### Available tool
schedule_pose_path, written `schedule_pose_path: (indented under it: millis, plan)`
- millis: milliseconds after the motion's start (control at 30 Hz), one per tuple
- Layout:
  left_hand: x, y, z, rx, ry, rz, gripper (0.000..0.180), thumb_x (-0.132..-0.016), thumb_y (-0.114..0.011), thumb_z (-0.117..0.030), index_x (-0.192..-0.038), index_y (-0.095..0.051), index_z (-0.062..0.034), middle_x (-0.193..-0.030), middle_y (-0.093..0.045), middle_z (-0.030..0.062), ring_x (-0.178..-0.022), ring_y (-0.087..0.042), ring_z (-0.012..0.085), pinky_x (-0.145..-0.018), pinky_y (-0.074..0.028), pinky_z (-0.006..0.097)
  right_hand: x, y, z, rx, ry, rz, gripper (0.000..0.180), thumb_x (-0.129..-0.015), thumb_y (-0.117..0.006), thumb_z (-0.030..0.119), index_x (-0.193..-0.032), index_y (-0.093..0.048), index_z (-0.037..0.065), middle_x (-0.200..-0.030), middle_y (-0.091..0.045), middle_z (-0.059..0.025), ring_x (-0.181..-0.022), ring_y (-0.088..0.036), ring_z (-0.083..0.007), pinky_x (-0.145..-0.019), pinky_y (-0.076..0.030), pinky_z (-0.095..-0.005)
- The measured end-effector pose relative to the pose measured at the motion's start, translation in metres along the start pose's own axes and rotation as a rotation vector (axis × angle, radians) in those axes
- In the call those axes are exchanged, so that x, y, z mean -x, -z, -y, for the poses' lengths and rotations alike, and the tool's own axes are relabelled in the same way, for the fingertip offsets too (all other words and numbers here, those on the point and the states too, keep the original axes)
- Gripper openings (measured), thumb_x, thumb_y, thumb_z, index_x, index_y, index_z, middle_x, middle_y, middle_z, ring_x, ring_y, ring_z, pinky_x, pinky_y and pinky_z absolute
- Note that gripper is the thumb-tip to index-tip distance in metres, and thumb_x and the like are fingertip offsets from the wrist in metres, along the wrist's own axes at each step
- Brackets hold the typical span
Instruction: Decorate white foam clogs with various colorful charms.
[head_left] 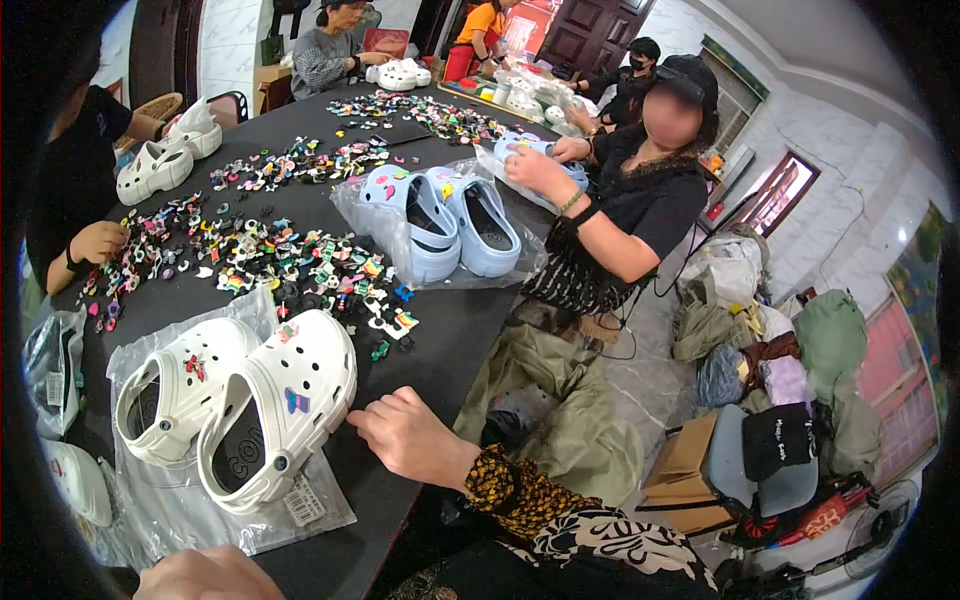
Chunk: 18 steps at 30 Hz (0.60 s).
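The right hand (405, 437) rests on the black table (455, 330) near its front edge, just beside the toe of the nearer white clog (280, 405). The fingers are loosely curled and point toward the clog, and I cannot see anything between them; the hand is not closed on any thing. The left hand (205, 575) shows only partly at the lower edge of the picture, so I cannot tell if it is open or closed, or if it holds something.

Two white clogs lie side by side on a clear plastic bag (165, 500) at the front left part of the table. The nearer one has a small coloured charm (296, 401) on its top, and the second white clog (180, 385) has a red charm (194, 367) on its top. A paper tag (303, 500) lies on the bag beside the heel of the nearer clog.

Behind the clogs, a wide pile of small coloured charms (290, 265) spreads over the middle of the table. Farther back, a pair of light blue clogs (445, 220) lies on another clear bag. A person in black clothes (640, 205) sits at the right side of the table and works with both hands on another blue clog (530, 150). Other people sit at the far and left sides, with more white clogs (165, 155) near them.
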<state>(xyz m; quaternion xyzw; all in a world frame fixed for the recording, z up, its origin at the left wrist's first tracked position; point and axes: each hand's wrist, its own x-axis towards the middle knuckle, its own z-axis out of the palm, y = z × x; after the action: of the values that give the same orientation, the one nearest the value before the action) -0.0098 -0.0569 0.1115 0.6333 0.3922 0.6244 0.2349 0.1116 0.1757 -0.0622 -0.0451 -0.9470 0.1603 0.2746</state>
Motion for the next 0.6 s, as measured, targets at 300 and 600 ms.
schedule_pose_path:
  millis: [300,600]
  plan:
    - [0.010,-0.004,0.025,-0.064,0.231,-0.265,0.043,-0.092,-0.054,-0.018,-0.129,-0.043,0.0026,-0.079,-0.055,0.0137,-0.060,-0.051,0.0198,-0.053,-0.042,0.032,0.001,0.000,0.000,0.016,-0.022,0.034,0.023,-0.079,-0.066,0.008,-0.102,-0.063,0.005,-0.080,-0.059,-0.0027,-0.078,-0.057,-0.0184,-0.075,-0.037,-0.0328]
    - [0.006,-0.005,0.044,-0.068,0.320,-0.567,0.044,-0.090,-0.058,-0.019,-0.122,-0.049,0.0090,-0.071,-0.054,0.0065,-0.049,-0.049,0.0101,-0.040,-0.039,0.020,0.005,0.000,-0.001,0.003,-0.015,0.024,0.024,-0.079,-0.065,0.008,-0.103,-0.063,0.005,-0.083,-0.059,-0.0034,-0.081,-0.057,-0.0192,-0.076,-0.037,-0.0335]
